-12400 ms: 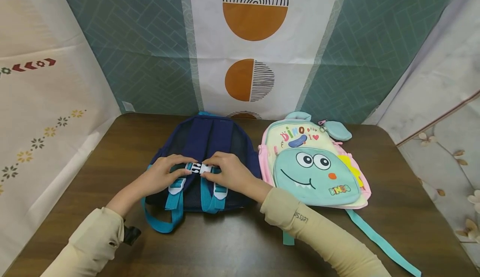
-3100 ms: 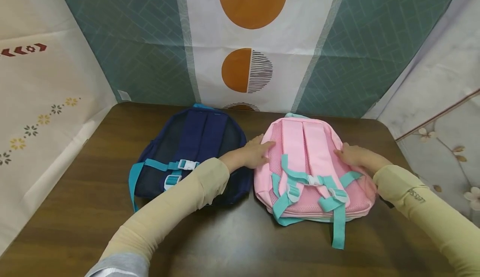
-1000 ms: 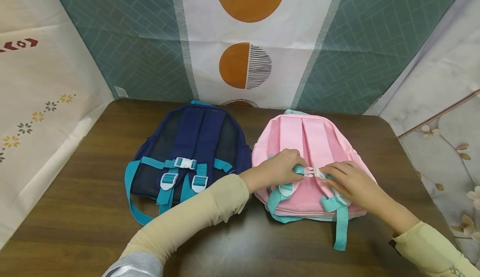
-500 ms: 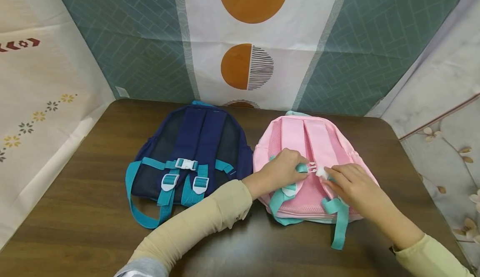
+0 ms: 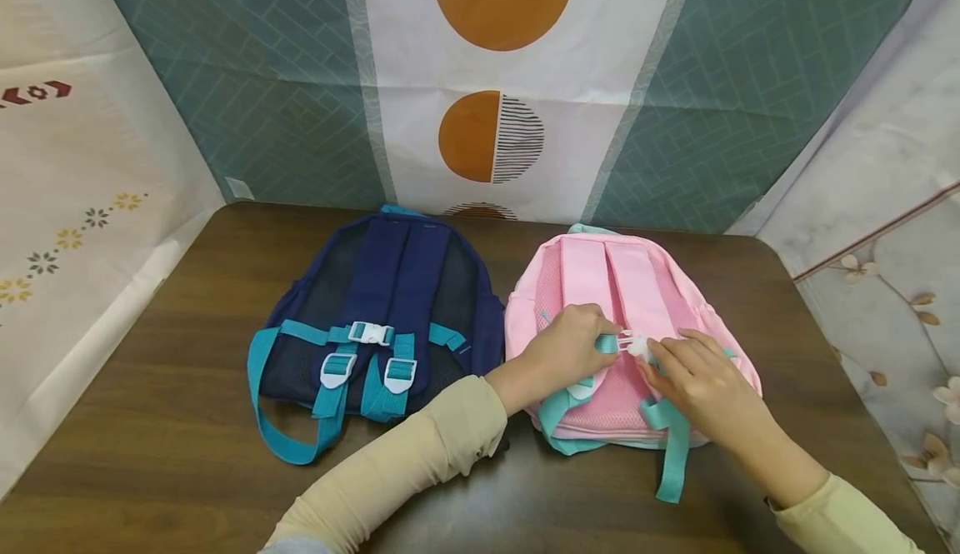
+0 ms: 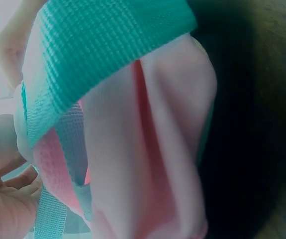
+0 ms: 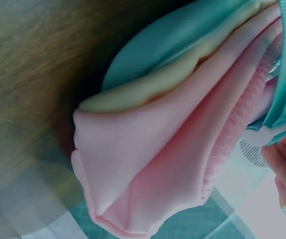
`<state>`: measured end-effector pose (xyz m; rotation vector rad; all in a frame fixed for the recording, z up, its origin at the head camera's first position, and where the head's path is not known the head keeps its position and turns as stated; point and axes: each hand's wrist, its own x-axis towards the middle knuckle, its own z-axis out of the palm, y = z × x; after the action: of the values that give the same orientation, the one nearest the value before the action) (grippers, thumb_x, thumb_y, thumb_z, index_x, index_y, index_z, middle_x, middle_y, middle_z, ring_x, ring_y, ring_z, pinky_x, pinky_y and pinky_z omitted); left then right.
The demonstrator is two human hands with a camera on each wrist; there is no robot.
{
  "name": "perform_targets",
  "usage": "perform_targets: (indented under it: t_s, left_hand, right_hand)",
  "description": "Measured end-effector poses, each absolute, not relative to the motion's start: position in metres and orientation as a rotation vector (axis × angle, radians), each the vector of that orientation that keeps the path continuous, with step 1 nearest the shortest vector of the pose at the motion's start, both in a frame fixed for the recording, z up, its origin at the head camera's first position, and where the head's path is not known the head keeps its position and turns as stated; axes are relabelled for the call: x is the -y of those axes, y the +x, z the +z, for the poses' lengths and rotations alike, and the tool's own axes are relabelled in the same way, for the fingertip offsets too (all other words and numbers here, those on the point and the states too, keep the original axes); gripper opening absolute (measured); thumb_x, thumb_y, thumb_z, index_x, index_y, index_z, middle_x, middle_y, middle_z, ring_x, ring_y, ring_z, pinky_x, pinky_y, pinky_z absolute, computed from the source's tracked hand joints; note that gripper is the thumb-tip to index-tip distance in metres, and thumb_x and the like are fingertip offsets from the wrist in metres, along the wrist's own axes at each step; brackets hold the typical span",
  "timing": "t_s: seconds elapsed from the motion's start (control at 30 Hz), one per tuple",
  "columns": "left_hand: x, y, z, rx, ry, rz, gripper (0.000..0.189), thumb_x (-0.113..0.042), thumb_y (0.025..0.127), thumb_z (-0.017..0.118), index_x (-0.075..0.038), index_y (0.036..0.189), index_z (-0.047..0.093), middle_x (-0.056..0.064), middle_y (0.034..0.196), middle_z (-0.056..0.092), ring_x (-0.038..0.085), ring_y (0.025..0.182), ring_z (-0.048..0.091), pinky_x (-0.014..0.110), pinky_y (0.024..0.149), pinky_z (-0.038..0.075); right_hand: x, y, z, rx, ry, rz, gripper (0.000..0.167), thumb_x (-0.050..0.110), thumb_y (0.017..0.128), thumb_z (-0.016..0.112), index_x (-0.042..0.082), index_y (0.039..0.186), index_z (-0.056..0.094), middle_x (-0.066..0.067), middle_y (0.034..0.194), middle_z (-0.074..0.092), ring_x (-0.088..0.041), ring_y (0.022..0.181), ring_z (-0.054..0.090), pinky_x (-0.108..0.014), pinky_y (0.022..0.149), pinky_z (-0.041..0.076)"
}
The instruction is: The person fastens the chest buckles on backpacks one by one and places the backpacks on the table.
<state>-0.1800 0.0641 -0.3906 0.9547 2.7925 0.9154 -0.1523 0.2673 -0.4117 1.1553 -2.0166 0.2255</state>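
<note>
The pink backpack (image 5: 551,279) lies with its shoulder straps facing up, at the right of the table in the head view. My left hand (image 5: 570,344) pinches the teal strap (image 5: 606,343) beside the pronged half of a white side-release buckle (image 5: 624,341). From the other side, my right hand (image 5: 697,377) pinches the socket half (image 5: 639,348). The prongs meet the socket's mouth; whether they are inside cannot be told. In the left wrist view, a wide teal strap (image 6: 98,45) crosses the pink fabric. The bag's pink side panel (image 7: 133,164) fills the right wrist view.
To the left, close against the pink bag, lies a navy backpack (image 5: 375,279) with its white buckle (image 5: 371,333) fastened. A loose teal strap end (image 5: 672,462) hangs toward the front of the brown wooden table (image 5: 187,421). Cloth curtains stand behind and at both sides.
Earlier my hands held the navy bag's buckle, and the pink bag lay dinosaur side up. It has since been turned over. In the last second its buckle halves have come closer together.
</note>
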Motion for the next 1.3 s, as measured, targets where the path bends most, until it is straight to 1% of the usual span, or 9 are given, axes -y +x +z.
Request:
perform_targets:
  t_s: [0.27, 0.5, 0.63, 0.67, 0.77, 0.9, 1.03, 1.13, 1.3]
  left_hand:
    - [-0.065, -0.182, -0.392, -2.804, 0.954, 0.911, 0.032, -0.019, 0.080, 0.074, -0.009, 0.111, 0.070, 0.001, 0.092, 0.065, 0.002, 0.073, 0.055, 0.005, 0.055, 0.039]
    - [-0.070, -0.181, -0.390, -2.797, 1.019, 0.774, 0.034, -0.022, 0.082, 0.073, -0.010, 0.114, 0.069, 0.001, 0.094, 0.063, 0.001, 0.073, 0.053, 0.005, 0.058, 0.038]
    - [-0.070, -0.180, -0.392, -2.784, 1.094, 0.659, 0.035, -0.021, 0.085, 0.070, -0.012, 0.119, 0.066, 0.001, 0.097, 0.062, 0.002, 0.073, 0.052, 0.006, 0.058, 0.039]
    - [-0.070, -0.180, -0.393, -2.778, 1.130, 0.621, 0.035, -0.021, 0.086, 0.069, -0.012, 0.120, 0.065, 0.001, 0.097, 0.061, 0.002, 0.074, 0.053, 0.006, 0.060, 0.039]
    - [-0.067, -0.180, -0.395, -2.744, 1.223, 0.593, 0.035, -0.018, 0.087, 0.067, -0.011, 0.122, 0.064, 0.001, 0.101, 0.062, 0.004, 0.081, 0.055, 0.006, 0.067, 0.040]
    - [-0.064, -0.180, -0.396, -2.690, 1.257, 0.749, 0.035, -0.011, 0.087, 0.066, -0.007, 0.121, 0.063, 0.002, 0.108, 0.066, 0.005, 0.093, 0.059, 0.007, 0.077, 0.042]
    - [-0.061, -0.178, -0.397, -2.659, 1.257, 0.933, 0.037, -0.005, 0.086, 0.065, -0.007, 0.122, 0.056, 0.002, 0.106, 0.066, 0.005, 0.091, 0.060, 0.008, 0.076, 0.043]
    - [-0.059, -0.177, -0.399, -2.664, 1.264, 1.028, 0.038, -0.003, 0.088, 0.062, -0.009, 0.122, 0.047, 0.002, 0.101, 0.063, 0.005, 0.089, 0.057, 0.008, 0.076, 0.042]
    - [-0.059, -0.176, -0.402, -2.701, 1.234, 1.118, 0.036, -0.006, 0.091, 0.057, -0.010, 0.123, 0.041, -0.001, 0.090, 0.056, 0.007, 0.087, 0.054, 0.010, 0.075, 0.041]
  right_hand:
    - [-0.270, -0.153, -0.414, 2.053, 1.147, 0.266, 0.048, 0.027, 0.101, 0.040, -0.011, 0.089, 0.066, -0.019, 0.078, 0.064, -0.033, 0.069, 0.060, -0.045, 0.077, 0.047]
    - [-0.272, -0.153, -0.415, 2.090, 1.144, 0.233, 0.048, 0.030, 0.101, 0.039, -0.008, 0.093, 0.067, -0.016, 0.080, 0.064, -0.031, 0.071, 0.060, -0.043, 0.082, 0.046]
    - [-0.273, -0.152, -0.416, 2.095, 1.140, 0.292, 0.049, 0.033, 0.101, 0.040, -0.007, 0.094, 0.069, -0.017, 0.083, 0.067, -0.031, 0.074, 0.062, -0.042, 0.078, 0.048]
    - [-0.274, -0.151, -0.416, 2.097, 1.141, 0.304, 0.049, 0.033, 0.101, 0.039, -0.006, 0.095, 0.069, -0.017, 0.085, 0.067, -0.031, 0.075, 0.062, -0.041, 0.078, 0.048]
    - [-0.274, -0.148, -0.417, 2.106, 1.133, 0.379, 0.049, 0.033, 0.100, 0.041, -0.006, 0.098, 0.069, -0.017, 0.089, 0.068, -0.031, 0.078, 0.063, -0.030, 0.089, 0.047]
    - [-0.274, -0.146, -0.418, 2.117, 1.099, 0.493, 0.048, 0.035, 0.098, 0.046, -0.007, 0.104, 0.067, -0.015, 0.092, 0.067, -0.031, 0.081, 0.063, -0.017, 0.103, 0.032]
    - [-0.273, -0.147, -0.419, 2.101, 1.056, 0.559, 0.047, 0.037, 0.096, 0.050, -0.006, 0.102, 0.068, -0.014, 0.092, 0.068, -0.030, 0.084, 0.062, -0.017, 0.102, 0.034]
    - [-0.272, -0.147, -0.421, 2.106, 0.983, 0.662, 0.047, 0.040, 0.092, 0.056, -0.004, 0.098, 0.071, -0.014, 0.089, 0.069, -0.024, 0.087, 0.063, -0.014, 0.098, 0.037]
    - [-0.271, -0.152, -0.421, 2.139, 0.878, 0.842, 0.047, 0.043, 0.084, 0.063, -0.001, 0.095, 0.073, -0.015, 0.088, 0.070, -0.003, 0.100, 0.061, -0.010, 0.091, 0.039]
